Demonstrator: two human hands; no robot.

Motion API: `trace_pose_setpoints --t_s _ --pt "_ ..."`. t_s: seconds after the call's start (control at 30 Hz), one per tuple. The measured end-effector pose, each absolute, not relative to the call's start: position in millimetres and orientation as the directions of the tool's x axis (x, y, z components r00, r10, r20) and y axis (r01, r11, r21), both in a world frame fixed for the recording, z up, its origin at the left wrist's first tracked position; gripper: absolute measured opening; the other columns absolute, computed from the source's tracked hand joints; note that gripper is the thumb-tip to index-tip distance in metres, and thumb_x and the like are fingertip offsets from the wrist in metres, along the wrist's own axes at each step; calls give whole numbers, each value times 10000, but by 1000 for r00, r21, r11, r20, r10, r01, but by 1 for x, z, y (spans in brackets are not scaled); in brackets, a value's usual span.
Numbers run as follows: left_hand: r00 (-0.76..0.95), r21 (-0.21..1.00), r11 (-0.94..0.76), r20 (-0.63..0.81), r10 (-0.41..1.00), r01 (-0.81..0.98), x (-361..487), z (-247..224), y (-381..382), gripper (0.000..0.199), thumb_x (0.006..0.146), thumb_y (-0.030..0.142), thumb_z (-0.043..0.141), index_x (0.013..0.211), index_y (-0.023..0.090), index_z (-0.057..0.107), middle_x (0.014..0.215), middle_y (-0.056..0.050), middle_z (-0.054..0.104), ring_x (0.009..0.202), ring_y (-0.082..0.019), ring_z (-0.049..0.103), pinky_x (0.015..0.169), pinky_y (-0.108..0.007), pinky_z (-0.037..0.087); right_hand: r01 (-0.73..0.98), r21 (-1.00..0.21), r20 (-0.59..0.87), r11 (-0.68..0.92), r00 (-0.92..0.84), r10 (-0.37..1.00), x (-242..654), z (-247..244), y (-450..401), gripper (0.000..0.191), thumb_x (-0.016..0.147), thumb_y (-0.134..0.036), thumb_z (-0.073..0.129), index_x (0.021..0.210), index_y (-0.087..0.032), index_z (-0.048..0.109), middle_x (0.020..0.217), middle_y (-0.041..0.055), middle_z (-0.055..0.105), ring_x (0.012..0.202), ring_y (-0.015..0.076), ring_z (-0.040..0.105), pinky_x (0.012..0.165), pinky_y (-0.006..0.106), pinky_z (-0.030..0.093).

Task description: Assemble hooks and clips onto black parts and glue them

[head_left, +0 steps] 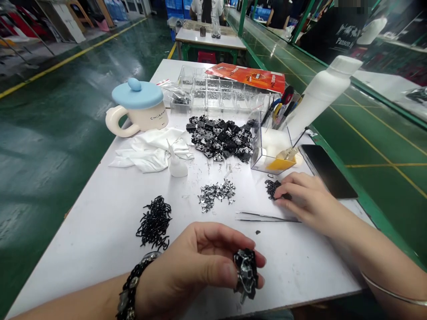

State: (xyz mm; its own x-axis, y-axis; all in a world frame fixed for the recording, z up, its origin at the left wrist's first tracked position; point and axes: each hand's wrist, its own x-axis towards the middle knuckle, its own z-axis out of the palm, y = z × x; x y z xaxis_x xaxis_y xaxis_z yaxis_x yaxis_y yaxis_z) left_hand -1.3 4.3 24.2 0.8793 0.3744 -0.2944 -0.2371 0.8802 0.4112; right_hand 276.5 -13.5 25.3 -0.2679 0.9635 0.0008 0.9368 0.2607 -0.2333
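My left hand [207, 262] is closed around a small black-and-silver mechanical assembly [246, 273], held above the table's front edge between thumb and fingers. At the right, my right hand [305, 198] has its fingertips pinched at a little pile of small black parts [271, 189]; what lies between them is too small to make out. Tweezers [263, 217] lie flat just in front of that hand. A heap of tiny silver metal pieces [216, 194] sits mid-table, and curved black strips [155, 222] are piled at the left. Farther back is a large heap of black-and-silver assemblies [222, 138].
Behind the heaps stand a mug with a blue lid [140, 106], a white cloth [147, 151], a small dropper bottle [178, 165] and a divided clear tray [213, 95]. A clear tool box [271, 162], white bottle [320, 95] and phone [328, 171] line the right side.
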Motion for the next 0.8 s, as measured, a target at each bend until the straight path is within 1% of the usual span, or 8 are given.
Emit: trace_pose_setpoints --t_s 0.13,0.27,0.4,0.53,0.6,0.7,0.73,0.8 --pt "874 428 874 -303 379 -231 -2 23 5 267 637 204 802 884 146 719 904 -82 741 795 -179 708 699 -208 545 938 -237 -14 253 -263 965 265 20 -10 73 872 -166 504 842 -202 560 897 45 507 876 212 464 767 382 297" --pt "879 419 881 -305 367 -223 -2 23 6 262 638 204 802 881 147 719 899 -81 742 789 -178 708 688 -203 544 933 -263 -9 246 -257 966 264 18 -9 115 879 -174 476 778 -189 529 850 43 510 840 214 460 740 375 294" --pt "880 417 880 -299 369 -227 -2 24 6 261 637 210 803 876 145 719 895 -82 742 776 -173 709 690 -202 540 911 -339 83 235 -220 972 267 27 -9 140 916 -222 399 802 -188 473 850 50 514 805 195 468 732 353 337" --pt "866 428 871 -312 391 -239 -2 23 6 267 643 211 799 885 135 714 897 -93 737 779 -185 707 636 -189 533 878 -436 168 198 -137 976 274 35 -10 143 929 -262 401 814 -192 450 749 20 505 652 145 463 595 279 365" --pt "860 427 870 -320 398 -244 -2 21 6 265 642 212 800 880 136 713 894 -94 738 774 -185 707 634 -191 533 851 -489 178 195 -121 977 277 35 -12 103 927 -266 427 915 -194 500 782 23 536 675 144 504 599 267 397" --pt "854 426 869 -325 405 -250 -2 20 7 266 636 210 803 876 138 713 892 -97 739 773 -189 708 647 -205 538 797 -564 183 215 -133 974 278 33 -14 190 924 -270 451 1081 -210 543 900 38 586 795 157 563 681 265 454" --pt "851 426 869 -330 408 -251 -1 20 7 267 634 206 804 875 138 713 891 -99 739 773 -192 708 649 -209 539 780 -585 186 222 -138 973 278 32 -14 192 922 -267 461 1076 -220 565 929 37 597 831 159 572 713 265 462" --pt "844 423 869 -340 415 -257 -1 21 6 265 628 200 807 868 134 714 880 -99 740 765 -197 709 643 -213 541 748 -622 196 230 -136 971 277 32 -16 148 910 -263 493 991 -235 614 960 30 613 881 162 579 757 267 468"
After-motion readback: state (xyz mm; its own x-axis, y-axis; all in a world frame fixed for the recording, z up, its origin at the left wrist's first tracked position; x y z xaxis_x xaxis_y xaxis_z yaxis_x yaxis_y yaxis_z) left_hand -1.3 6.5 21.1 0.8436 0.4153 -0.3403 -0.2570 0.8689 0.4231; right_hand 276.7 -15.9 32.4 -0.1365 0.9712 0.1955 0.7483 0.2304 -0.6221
